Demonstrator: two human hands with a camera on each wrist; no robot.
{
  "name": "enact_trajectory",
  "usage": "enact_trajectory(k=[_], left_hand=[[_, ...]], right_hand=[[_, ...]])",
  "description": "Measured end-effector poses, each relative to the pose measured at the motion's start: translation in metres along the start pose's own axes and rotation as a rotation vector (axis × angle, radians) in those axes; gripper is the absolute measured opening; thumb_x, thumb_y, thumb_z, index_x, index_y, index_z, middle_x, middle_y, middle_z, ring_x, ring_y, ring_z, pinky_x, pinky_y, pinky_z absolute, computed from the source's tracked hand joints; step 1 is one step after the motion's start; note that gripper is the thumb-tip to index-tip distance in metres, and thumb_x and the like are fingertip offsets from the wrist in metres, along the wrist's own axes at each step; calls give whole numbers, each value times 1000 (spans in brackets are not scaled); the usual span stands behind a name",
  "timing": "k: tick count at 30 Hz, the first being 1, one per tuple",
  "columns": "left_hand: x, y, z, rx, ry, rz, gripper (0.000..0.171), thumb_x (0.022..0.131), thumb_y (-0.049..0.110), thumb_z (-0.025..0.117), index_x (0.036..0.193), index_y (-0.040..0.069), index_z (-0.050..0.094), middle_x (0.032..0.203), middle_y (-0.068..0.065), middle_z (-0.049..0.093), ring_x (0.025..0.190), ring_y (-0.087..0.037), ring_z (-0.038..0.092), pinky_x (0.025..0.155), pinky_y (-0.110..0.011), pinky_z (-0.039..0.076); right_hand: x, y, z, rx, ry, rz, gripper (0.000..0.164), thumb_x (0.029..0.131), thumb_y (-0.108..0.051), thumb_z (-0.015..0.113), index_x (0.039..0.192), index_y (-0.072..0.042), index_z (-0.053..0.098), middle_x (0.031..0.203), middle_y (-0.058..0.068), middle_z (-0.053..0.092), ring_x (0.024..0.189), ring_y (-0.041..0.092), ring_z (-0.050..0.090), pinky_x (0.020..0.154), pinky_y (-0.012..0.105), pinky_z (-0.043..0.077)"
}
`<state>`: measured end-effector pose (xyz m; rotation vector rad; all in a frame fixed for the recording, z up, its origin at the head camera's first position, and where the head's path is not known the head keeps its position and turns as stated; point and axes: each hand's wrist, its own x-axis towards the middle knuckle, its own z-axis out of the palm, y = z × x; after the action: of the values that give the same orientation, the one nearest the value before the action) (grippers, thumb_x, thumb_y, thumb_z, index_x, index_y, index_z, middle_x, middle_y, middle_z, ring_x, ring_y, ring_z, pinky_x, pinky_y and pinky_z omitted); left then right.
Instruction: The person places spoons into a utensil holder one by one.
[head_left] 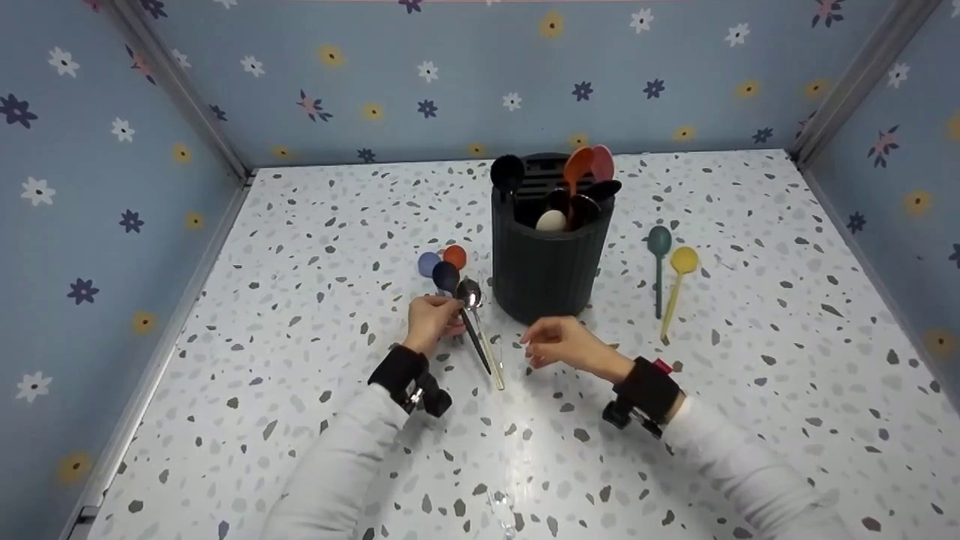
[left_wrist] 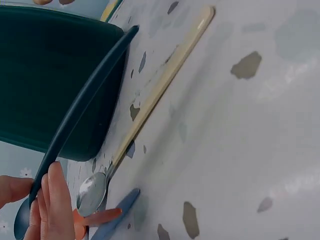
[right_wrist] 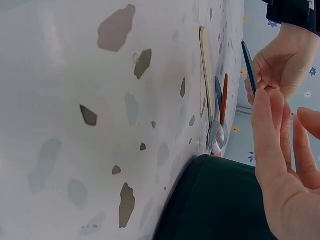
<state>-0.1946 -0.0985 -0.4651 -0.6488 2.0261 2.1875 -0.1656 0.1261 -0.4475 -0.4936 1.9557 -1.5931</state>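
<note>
— Left hand [head_left: 431, 322]?
— Clamped by finger pinch on one long-handled, navy-blue spoon [head_left: 445, 276], raised above white, speckled tabletop [head_left: 555, 465].
— Right hand [head_left: 566, 345]?
— Loosely relaxed, apart from left, near one dark-green, cylindrical utensil holder [head_left: 547, 274].
— Also?
— One cream-handled, metal-bowled spoon [left_wrist: 162, 84], on tabletop.

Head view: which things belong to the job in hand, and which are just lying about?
Likely part of the job:
dark spoon, pinched by the left hand
right hand, empty
silver spoon, blue spoon, orange spoon, near the left hand
tub

Perhaps just lying about:
green spoon
yellow spoon, both untouched, right of the tub
</note>
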Motion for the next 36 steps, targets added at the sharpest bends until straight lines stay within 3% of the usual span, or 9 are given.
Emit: enact_trajectory(k=[4, 11, 19, 26, 36], left_hand=[[-7, 1, 7, -31, -31, 14, 21, 78, -4, 52, 94, -16, 57, 59, -8, 55, 47, -13, 55, 56, -30, 56], [-19, 4, 18, -52, -71, 35, 21, 79, -5, 50, 94, -17, 55, 66, -7, 54, 47, -11, 56, 50, -26, 55], [-29, 7, 27, -38, -96, 34, 17, 79, -3, 51, 92, -13, 54, 71, -8, 55, 49, -11, 57, 52, -25, 55], [-35, 7, 31, -69, -109, 49, 12, 80, -2, 54, 89, -10, 53, 70, -7, 55, 49, -11, 56, 52, -26, 55], [-40, 10, 33, -95, -123, 61, 14, 81, -1, 53, 93, -9, 53, 71, -6, 54, 52, -13, 56, 55, -29, 56]], right_hand=[[5, 13, -2, 18, -12, -1, 25, 82, 6, 50, 105, 16, 49, 91, 28, 57, 84, 39, 59, 78, 48, 50], [7, 17, -1, 19, -23, -25, 28, 82, 3, 50, 107, 16, 50, 94, 32, 55, 80, 30, 62, 78, 48, 50], [7, 17, 2, 1, -22, -18, 29, 84, 0, 51, 111, 12, 51, 94, 28, 58, 82, 31, 62, 78, 48, 51], [7, 14, 6, 7, -25, -12, 31, 83, -2, 55, 111, 11, 52, 94, 25, 58, 79, 21, 62, 78, 46, 51], [9, 12, 8, -40, -20, -24, 30, 81, 2, 54, 109, 12, 53, 92, 18, 61, 77, 13, 60, 72, 32, 55]])
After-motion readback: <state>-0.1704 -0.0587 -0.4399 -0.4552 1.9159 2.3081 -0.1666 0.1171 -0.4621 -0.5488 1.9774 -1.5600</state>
